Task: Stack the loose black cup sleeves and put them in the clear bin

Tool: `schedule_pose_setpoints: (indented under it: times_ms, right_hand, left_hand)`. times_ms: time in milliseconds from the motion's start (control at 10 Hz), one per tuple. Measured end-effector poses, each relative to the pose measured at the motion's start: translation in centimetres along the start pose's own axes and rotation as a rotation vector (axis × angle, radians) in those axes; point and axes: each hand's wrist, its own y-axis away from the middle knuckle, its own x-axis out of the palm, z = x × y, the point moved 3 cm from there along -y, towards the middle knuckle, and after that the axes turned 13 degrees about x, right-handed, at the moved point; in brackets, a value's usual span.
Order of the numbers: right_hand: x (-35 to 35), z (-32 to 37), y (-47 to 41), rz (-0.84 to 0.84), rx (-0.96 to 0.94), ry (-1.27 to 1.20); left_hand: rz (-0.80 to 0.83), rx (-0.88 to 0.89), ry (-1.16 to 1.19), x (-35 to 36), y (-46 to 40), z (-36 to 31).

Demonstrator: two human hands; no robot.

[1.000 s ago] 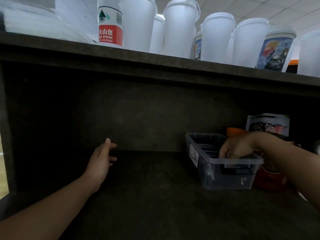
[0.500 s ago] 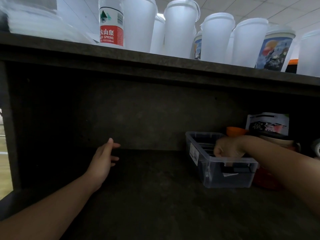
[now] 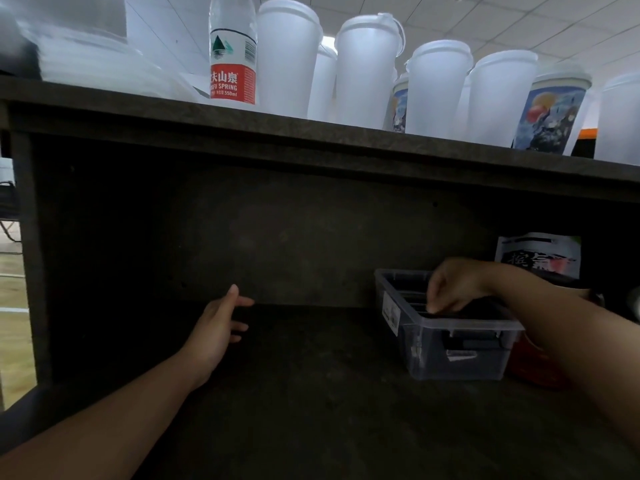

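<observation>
Closest to us is the dark, worn lower shelf board (image 3: pixel 311 410), and both our forearms reach in over it. Our left hand (image 3: pixel 218 327) hangs well to the left of the clear plastic bin (image 3: pixel 450 355), fingers loose and spread, holding nothing and not touching the bin.

The bin sits on that same board toward the right, with a white sticker on its left wall. Our right hand (image 3: pixel 450 289) is bent down over the bin's open top, fingertips curled and dipping just inside the rim. They're right at the black cup sleeves (image 3: pixel 412 299), which stand in a row inside the bin, but honestly it's too dark in there to say whether we're pinching one or only touching them.

Just right of the bin there's something red (image 3: pixel 533 362), mostly hidden by our arm. Behind the bin, against the dark back panel, stands a white printed packet (image 3: pixel 540 254).

Above it all, on the upper shelf, are a water bottle with a red and white label (image 3: pixel 232 64) and a row of frosted white lidded cups (image 3: pixel 367 71).
</observation>
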Motion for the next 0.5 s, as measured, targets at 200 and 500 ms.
schedule_pose_setpoints:
  times_ms: [200, 500]
  right_hand:
    - [1.5, -1.0, -0.9, 0.253, 0.229, 0.164]
    - [0.3, 0.6, 0.4, -0.137, 0.126, -0.010]
  left_hand:
    - [0.001, -0.006, -0.004, 0.3, -0.2, 0.1]
    - [-0.009, -0.037, 0.030, 0.2, 0.0, 0.0]
